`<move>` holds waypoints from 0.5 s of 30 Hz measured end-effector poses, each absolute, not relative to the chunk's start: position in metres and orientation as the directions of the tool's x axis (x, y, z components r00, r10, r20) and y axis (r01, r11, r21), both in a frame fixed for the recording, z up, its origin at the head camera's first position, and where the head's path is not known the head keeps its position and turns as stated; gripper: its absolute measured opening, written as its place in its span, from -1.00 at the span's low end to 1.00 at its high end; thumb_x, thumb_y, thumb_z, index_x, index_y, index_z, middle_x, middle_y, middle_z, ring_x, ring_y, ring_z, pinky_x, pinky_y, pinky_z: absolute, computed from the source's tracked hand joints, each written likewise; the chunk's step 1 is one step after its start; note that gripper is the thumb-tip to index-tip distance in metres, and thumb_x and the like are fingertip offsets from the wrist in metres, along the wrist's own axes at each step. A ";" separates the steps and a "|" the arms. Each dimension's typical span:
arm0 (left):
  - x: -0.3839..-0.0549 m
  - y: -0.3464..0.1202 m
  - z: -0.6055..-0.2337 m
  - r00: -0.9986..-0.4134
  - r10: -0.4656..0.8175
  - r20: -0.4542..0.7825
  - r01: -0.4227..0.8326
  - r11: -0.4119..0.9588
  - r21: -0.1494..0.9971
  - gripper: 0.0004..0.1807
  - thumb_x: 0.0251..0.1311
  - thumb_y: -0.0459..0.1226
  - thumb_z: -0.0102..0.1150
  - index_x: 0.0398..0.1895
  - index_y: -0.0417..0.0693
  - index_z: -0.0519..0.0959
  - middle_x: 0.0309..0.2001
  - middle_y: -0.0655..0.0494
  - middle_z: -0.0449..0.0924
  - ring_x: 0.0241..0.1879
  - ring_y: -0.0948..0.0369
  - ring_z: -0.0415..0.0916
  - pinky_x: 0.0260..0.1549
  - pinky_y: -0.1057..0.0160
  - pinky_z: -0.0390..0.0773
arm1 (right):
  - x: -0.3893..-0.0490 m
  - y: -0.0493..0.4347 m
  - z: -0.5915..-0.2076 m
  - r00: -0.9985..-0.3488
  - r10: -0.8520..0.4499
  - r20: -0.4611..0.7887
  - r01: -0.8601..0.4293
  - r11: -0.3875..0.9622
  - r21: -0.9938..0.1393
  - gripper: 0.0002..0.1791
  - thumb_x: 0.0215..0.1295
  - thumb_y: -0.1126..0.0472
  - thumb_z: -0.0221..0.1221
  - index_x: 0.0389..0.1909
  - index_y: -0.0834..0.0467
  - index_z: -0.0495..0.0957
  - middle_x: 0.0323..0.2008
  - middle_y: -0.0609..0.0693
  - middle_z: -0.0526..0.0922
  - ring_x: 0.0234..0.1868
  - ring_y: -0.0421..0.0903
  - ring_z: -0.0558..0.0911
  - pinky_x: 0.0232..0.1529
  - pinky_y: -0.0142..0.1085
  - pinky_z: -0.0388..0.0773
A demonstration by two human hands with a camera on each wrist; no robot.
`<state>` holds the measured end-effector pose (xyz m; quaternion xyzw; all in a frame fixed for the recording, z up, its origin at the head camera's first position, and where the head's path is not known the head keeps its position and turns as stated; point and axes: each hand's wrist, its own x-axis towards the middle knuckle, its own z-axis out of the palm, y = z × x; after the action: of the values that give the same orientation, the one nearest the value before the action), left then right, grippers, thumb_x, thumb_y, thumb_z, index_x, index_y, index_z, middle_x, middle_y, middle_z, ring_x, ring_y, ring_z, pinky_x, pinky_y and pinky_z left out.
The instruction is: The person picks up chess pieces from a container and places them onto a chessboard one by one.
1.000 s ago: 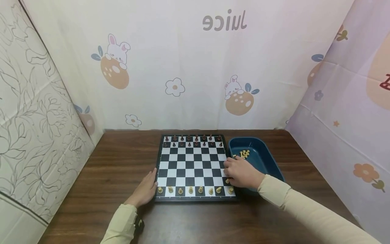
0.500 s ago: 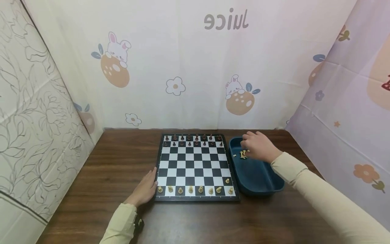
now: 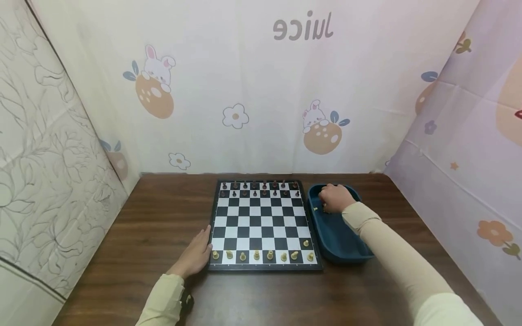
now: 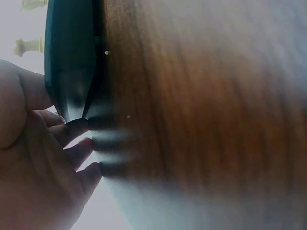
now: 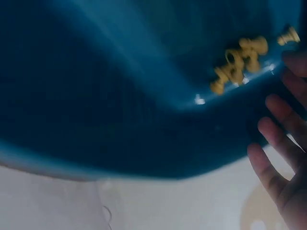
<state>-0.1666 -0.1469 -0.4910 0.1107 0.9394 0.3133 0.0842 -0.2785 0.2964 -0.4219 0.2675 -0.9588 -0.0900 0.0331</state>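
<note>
My right hand (image 3: pixel 336 199) reaches down into the far end of a blue plastic tray (image 3: pixel 342 237). In the right wrist view its fingers (image 5: pixel 283 120) are spread and loosely bent, beside a small heap of cream chess pieces (image 5: pixel 240 62). One cream piece (image 5: pixel 289 37) lies apart, near the fingertips. My left hand (image 3: pixel 193 253) rests along the left edge of the chessboard (image 3: pixel 254 222), fingers against its side. A single cream pawn (image 3: pixel 306 243) stands in the second row at the right, in front of the cream back row (image 3: pixel 256 255).
Two rows of dark reddish-brown chess pieces (image 3: pixel 264 185) stand along the board's far side. The tray sits right beside the board on a brown wooden table (image 3: pixel 163 213). Patterned cloth (image 3: pixel 244 90) hangs behind and along the sides.
My right hand has left the pawn at the board's right edge, swung over the tray and lowered to the cream pieces inside. My left hand has stayed at the board's edge.
</note>
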 end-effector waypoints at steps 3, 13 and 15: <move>-0.164 -0.145 -0.492 -0.962 0.258 -0.093 0.148 0.774 0.615 -0.38 0.41 -0.30 -0.22 0.45 -0.36 -0.04 0.43 -0.30 -0.01 0.42 -0.18 -0.10 0.36 -0.13 -0.08 | -0.279 0.292 -0.432 -0.874 -0.487 0.001 -0.478 0.858 0.187 -0.87 -0.07 0.25 0.41 -0.58 0.08 0.61 -0.55 -0.08 0.54 -0.47 -0.06 0.48 -0.54 -0.19 0.48; -0.164 -0.146 -0.488 -0.965 0.248 -0.083 0.148 0.780 0.608 -0.39 0.41 -0.30 -0.23 0.45 -0.37 -0.04 0.42 -0.31 0.00 0.42 -0.17 -0.09 0.36 -0.12 -0.07 | -0.288 0.286 -0.448 -0.884 -0.467 -0.017 -0.464 0.873 0.151 -0.86 -0.01 0.26 0.39 -0.59 0.08 0.60 -0.60 -0.08 0.53 -0.55 -0.12 0.44 -0.54 -0.20 0.48; -0.165 -0.146 -0.488 -0.966 0.246 -0.079 0.149 0.779 0.610 -0.39 0.41 -0.30 -0.23 0.45 -0.37 -0.04 0.42 -0.31 0.00 0.42 -0.17 -0.09 0.36 -0.12 -0.07 | -0.290 0.286 -0.448 -0.887 -0.461 -0.016 -0.459 0.878 0.138 -0.86 0.01 0.26 0.39 -0.60 0.07 0.60 -0.60 -0.09 0.53 -0.56 -0.13 0.45 -0.53 -0.21 0.49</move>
<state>-0.1648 -0.1462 -0.4883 0.1051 0.9399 0.3156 0.0773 -0.2896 0.2863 -0.4484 0.2374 -0.9689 -0.0689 0.0087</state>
